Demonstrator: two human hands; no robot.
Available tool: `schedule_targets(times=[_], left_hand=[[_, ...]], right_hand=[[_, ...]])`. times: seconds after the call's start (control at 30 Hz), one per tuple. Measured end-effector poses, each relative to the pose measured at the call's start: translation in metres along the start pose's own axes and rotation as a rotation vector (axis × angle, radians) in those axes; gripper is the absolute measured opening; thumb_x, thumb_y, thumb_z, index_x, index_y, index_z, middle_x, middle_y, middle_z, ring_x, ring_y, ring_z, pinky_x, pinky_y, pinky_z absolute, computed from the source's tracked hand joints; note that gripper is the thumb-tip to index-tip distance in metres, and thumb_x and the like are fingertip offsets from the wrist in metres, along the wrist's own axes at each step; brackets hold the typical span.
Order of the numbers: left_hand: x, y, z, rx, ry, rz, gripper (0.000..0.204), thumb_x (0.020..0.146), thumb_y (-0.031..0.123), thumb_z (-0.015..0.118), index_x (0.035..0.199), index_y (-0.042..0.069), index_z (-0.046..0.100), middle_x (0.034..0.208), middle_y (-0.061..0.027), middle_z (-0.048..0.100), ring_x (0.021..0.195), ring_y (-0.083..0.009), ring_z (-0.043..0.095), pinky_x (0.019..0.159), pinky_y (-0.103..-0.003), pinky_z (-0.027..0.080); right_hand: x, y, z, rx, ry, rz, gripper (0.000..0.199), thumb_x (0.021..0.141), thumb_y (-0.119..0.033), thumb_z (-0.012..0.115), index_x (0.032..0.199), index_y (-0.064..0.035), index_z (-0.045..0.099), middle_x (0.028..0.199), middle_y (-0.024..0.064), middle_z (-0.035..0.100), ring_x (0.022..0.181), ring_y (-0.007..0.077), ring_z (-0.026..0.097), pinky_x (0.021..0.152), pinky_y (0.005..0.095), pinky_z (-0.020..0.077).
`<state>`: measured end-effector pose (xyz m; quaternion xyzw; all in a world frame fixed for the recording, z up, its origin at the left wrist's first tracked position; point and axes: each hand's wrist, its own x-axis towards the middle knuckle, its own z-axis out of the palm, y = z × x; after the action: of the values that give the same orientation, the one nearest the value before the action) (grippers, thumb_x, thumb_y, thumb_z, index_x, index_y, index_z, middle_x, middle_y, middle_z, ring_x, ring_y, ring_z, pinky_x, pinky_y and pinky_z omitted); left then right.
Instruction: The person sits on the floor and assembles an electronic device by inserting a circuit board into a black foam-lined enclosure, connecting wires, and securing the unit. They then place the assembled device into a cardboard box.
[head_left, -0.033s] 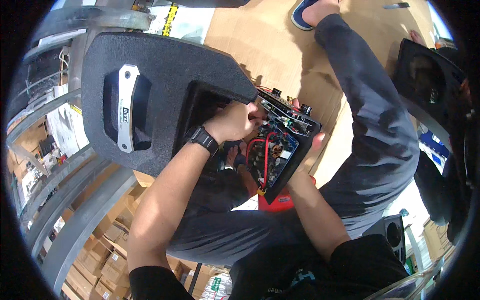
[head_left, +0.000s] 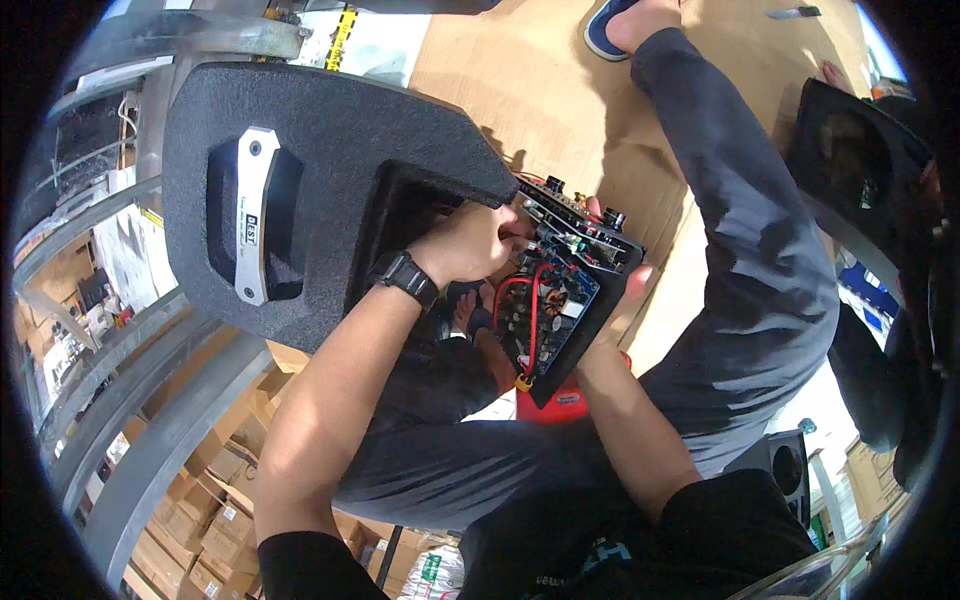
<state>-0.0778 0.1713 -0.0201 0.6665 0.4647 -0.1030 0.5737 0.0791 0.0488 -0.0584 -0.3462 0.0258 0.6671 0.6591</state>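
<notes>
A black speaker cabinet (head_left: 330, 130) with a silver handle (head_left: 257, 215) lies on its side at the left. Beside its open edge, an amplifier module (head_left: 560, 330) is tilted out, with circuit boards, knobs and red wires (head_left: 532, 320) showing. My right hand (head_left: 622, 312) grips the module along its right side, thumb at the edge and the other fingers mostly behind it. Closed, my left hand (head_left: 463, 245) has its fingertips at the module's upper-left corner by the cabinet opening. What those fingers pinch is too small to make out. A black watch (head_left: 405, 277) is on the left wrist.
A red object (head_left: 562, 403) shows below the module. Metal rails (head_left: 165, 400) and cardboard boxes (head_left: 225, 540) are at the lower left. Another person's leg (head_left: 720, 150) stretches across the right, near more black speakers (head_left: 845, 150). Tan cardboard (head_left: 540, 80) covers the floor.
</notes>
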Motion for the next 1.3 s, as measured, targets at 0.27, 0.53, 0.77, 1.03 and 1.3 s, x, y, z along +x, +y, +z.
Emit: schedule_targets(times=[0.27,0.53,0.77,1.03,1.3], left_hand=[[0.004,0.010,-0.004,0.018,0.041,-0.030,0.019,0.093,0.008,0.066,0.109,-0.002,0.071,0.111,-0.0193,0.075,0.110,-0.0297,0.072,0.093,-0.039,0.055],[0.001,0.019,-0.008,-0.077,0.024,-0.104,0.026,0.088,0.008,0.070,0.113,-0.001,0.071,0.114,-0.0191,0.075,0.112,-0.0299,0.071,0.097,-0.038,0.054],[-0.001,0.024,-0.006,-0.089,0.039,-0.139,0.028,0.087,0.012,0.074,0.113,0.001,0.072,0.110,-0.0179,0.076,0.107,-0.0305,0.073,0.093,-0.038,0.056],[0.006,0.007,0.003,-0.118,0.063,-0.115,0.026,0.090,0.018,0.077,0.106,-0.002,0.074,0.103,-0.0153,0.077,0.097,-0.0232,0.075,0.089,-0.035,0.056],[0.000,0.005,0.006,-0.178,0.122,-0.187,0.027,0.091,0.022,0.077,0.107,0.000,0.075,0.102,-0.0147,0.077,0.096,-0.0214,0.074,0.086,-0.034,0.056]], right_hand=[[0.004,-0.005,0.006,-0.078,-0.016,0.002,0.125,0.078,-0.095,0.046,0.163,-0.0076,0.020,0.153,0.0240,0.043,0.133,0.0356,0.053,0.108,0.0487,0.0481],[0.001,-0.008,0.013,-0.085,-0.032,0.027,0.124,0.079,-0.095,0.044,0.162,-0.0070,0.022,0.152,0.0228,0.044,0.133,0.0327,0.053,0.109,0.0461,0.0473],[0.000,-0.005,0.009,-0.086,-0.010,0.004,0.117,0.082,-0.090,0.049,0.161,-0.0071,0.025,0.148,0.0199,0.048,0.129,0.0295,0.055,0.106,0.0435,0.0489],[-0.001,-0.004,0.008,-0.119,0.028,0.031,0.119,0.079,-0.094,0.047,0.163,-0.0118,0.025,0.145,0.0176,0.052,0.121,0.0275,0.060,0.102,0.0425,0.0513],[0.008,-0.006,0.007,0.060,-0.037,0.035,0.117,0.079,-0.092,0.050,0.162,-0.0132,0.026,0.151,0.0205,0.047,0.126,0.0355,0.059,0.104,0.0503,0.0519]])
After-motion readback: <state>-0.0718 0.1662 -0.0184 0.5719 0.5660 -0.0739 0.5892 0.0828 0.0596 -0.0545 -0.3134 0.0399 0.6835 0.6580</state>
